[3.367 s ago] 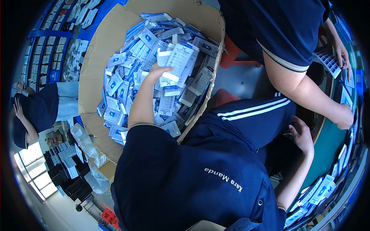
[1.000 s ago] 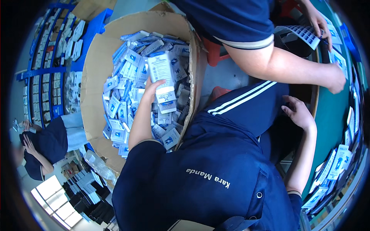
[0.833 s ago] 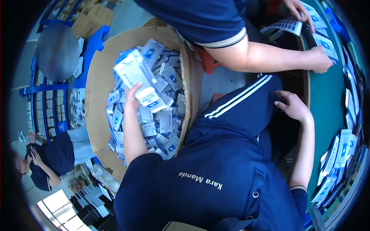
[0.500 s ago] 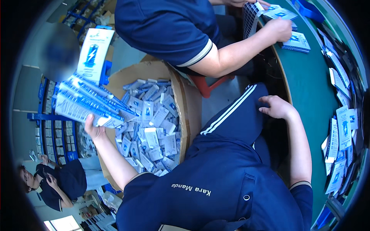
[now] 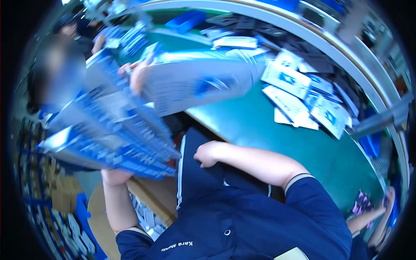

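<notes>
Since only the head view is live, I read it top to bottom. Left hand (image 5: pixel 116 175) is closed under a thick fanned stack of blue-and-white packets (image 5: pixel 108 134), raised beside the left shoulder, above the cardboard box (image 5: pixel 149 203) and left of the green table (image 5: pixel 277 130). Fingers are hidden behind the stack, so I can't tell how far they wrap; I only see the wrist and the heel of the hand at the lower edge.

Right hand (image 5: pixel 207 154) is loosely curled, holding nothing, resting on the dark trouser leg at the table edge.

Risks as I judge them:
- Stack is splayed, not squared, and gripped from one end. Top packets could slide off and drop to the floor or back into the box.
- One-handed hold on a bundle this thick. With the right hand idle, nothing steadies the free end.
- A co-worker's hand (image 5: pixel 138 77) holds another blurred sheaf of packets (image 5: pixel 195 84) just above and beside my stack. The two bundles look near or overlapping; a bump could knock either loose or mix them.
- Loose packets on the table (image 5: pixel 299 102) already crowd the far side, so landing room looks tight; a careless set-down could shove those toward the rim.

Heavy motion blur, so edges of the stack are uncertain. A third person's forearm (image 5: pixel 368 216) sits at the lower right, well apart.
</notes>
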A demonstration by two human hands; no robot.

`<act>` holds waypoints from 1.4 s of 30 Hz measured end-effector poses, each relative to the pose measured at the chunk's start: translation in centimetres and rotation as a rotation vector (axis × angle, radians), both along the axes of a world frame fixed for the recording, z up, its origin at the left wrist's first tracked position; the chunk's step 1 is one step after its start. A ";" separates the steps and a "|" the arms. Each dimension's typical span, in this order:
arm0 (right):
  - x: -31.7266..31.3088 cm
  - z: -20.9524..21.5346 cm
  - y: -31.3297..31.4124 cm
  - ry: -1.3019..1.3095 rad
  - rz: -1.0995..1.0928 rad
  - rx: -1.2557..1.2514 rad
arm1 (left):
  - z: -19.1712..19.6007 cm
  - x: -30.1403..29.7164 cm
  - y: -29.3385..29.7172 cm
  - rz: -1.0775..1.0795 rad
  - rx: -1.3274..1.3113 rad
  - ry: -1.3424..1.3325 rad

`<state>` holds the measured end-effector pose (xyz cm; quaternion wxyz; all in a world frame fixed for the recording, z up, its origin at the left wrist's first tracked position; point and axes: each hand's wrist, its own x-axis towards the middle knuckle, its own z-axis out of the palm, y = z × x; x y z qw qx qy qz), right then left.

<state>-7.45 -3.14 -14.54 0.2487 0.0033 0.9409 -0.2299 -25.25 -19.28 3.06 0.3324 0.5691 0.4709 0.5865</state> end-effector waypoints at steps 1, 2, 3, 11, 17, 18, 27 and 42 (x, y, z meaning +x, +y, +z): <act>0.8 1.0 -0.2 -0.013 -0.012 -0.010 | 0.5 1.2 2.4 -0.038 -0.057 0.073; 1.2 0.8 -0.3 -0.011 0.017 0.007 | 1.3 3.6 6.3 -0.182 0.050 0.142; 2.1 1.2 -0.3 -0.037 -0.024 0.002 | 2.5 6.5 10.2 -0.214 0.010 0.403; 3.8 0.6 1.2 0.076 -0.122 -0.154 | -1.8 24.4 28.1 -0.171 0.706 1.169; 1.7 -1.7 -1.0 0.430 -0.122 -0.126 | -5.9 28.1 34.9 0.084 0.925 1.186; 0.8 -2.7 -0.4 0.502 -0.098 -0.315 | -6.6 29.8 36.5 0.076 0.951 1.137; 5.9 -4.6 2.8 0.521 -0.274 -0.734 | -10.1 33.1 35.4 -0.166 0.905 0.923; 1.4 4.2 2.0 0.952 -0.398 -0.202 | -18.4 1.7 -14.9 1.455 -0.047 0.732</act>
